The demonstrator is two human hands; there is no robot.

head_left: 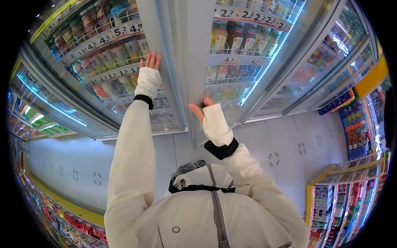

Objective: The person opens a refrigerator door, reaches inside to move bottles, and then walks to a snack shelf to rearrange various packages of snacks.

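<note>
Yellow edging (pixel 82 214) borders a low display of colourful packets (pixel 68 219) at the lower left. Above it stand glass-fronted coolers, and one cooler door (pixel 163 62) has jars and cups (pixel 109 58) on price-labelled shelves behind it. The left hand (pixel 151 62), in a cream sleeve with a black wristband, lies near this door's pale frame, palm side down, fingers extended; its grip is wide, with nothing seen in it. A pale upright panel (pixel 191 53) runs down the middle. The right hand (pixel 202 108) is at this panel's lower right edge, thumb apart from the fingers; whether its grip is closed on the edge I cannot tell. Farther right come bottles (pixel 235 39) on shelves, a bright light strip (pixel 271 62), more coolers and a snack rack (pixel 345 206) above the tiled floor (pixel 285 144).
</note>
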